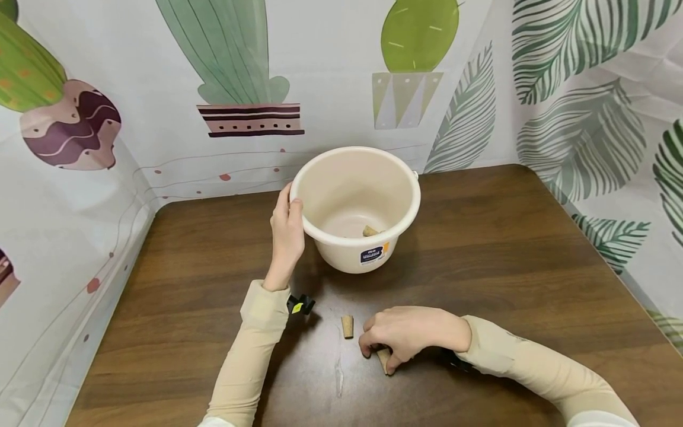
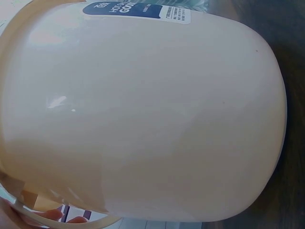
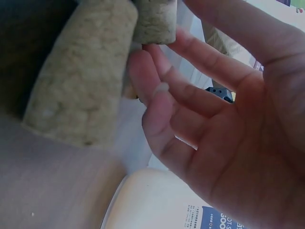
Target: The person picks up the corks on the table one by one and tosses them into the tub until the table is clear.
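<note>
**Your right hand pinches a cork while your left holds the bucket**

Your left hand (image 1: 288, 231) grips the rim of the cream bucket (image 1: 356, 261) at its nine o'clock. The bucket stands straight ahead of you at twelve, on the brown wooden table (image 1: 496, 249). Your right hand (image 1: 408, 332) is at the bucket's five o'clock, bent low over the table, thumb and fingers pinching a cork (image 1: 383, 359); you cannot tell from here whether that cork touches the wood. A loose cork (image 1: 347, 327) sits near it at ten o'clock, just beyond your fingertips. Inside the bucket, toward five o'clock, lies another cork (image 1: 369, 230), partly hidden by the rim. A blue and orange label (image 1: 374, 254) faces you on the outer wall, also at five. Past twelve hangs a backdrop (image 1: 336, 77) printed with cacti and leaves.
</note>
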Demonstrator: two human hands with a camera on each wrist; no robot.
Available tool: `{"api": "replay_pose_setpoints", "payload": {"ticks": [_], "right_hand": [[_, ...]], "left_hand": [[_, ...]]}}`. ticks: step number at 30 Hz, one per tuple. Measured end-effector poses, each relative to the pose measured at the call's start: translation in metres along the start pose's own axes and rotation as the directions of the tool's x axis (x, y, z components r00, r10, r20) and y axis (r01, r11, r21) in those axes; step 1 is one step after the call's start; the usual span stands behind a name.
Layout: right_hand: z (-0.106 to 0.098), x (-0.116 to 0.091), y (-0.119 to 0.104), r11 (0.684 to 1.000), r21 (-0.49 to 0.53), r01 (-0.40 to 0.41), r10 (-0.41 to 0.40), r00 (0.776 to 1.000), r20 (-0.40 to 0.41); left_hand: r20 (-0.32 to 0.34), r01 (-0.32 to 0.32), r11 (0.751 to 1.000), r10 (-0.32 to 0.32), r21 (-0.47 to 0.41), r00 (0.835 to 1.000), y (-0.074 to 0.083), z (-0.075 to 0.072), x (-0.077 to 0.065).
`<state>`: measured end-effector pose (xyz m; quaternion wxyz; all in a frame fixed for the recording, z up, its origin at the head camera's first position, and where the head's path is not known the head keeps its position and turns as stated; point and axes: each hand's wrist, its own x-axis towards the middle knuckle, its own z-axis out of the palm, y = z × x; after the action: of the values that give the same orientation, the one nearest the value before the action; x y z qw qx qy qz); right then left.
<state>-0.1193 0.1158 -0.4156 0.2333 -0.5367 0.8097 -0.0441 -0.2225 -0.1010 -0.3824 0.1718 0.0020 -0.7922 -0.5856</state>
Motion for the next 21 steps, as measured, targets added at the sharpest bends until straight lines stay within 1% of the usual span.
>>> {"api": "replay_pose_setpoints", "payload": {"ticks": [9, 16, 21], "right_hand": [[0.0012, 0.0003, -0.0004, 1.000, 0.030, -0.010, 0.010, 1.000, 0.020], [0.0017, -0.0002, -0.0026, 0.994, 0.076, -0.073, 0.069, 0.996, 0.062], [0.0023, 0.0001, -0.0023, 0.993, 0.094, -0.078, 0.071, 0.995, 0.075]], "left_hand": [[0.001, 0.003, 1.000, -0.003, 0.002, 1.000, 0.0004, -0.0009, -0.0006], [-0.004, 0.006, 1.000, -0.006, 0.001, 1.000, 0.0018, -0.0006, -0.0008], [-0.005, 0.012, 1.000, -0.012, 0.000, 1.000, 0.0019, -0.0005, -0.0003]]}}
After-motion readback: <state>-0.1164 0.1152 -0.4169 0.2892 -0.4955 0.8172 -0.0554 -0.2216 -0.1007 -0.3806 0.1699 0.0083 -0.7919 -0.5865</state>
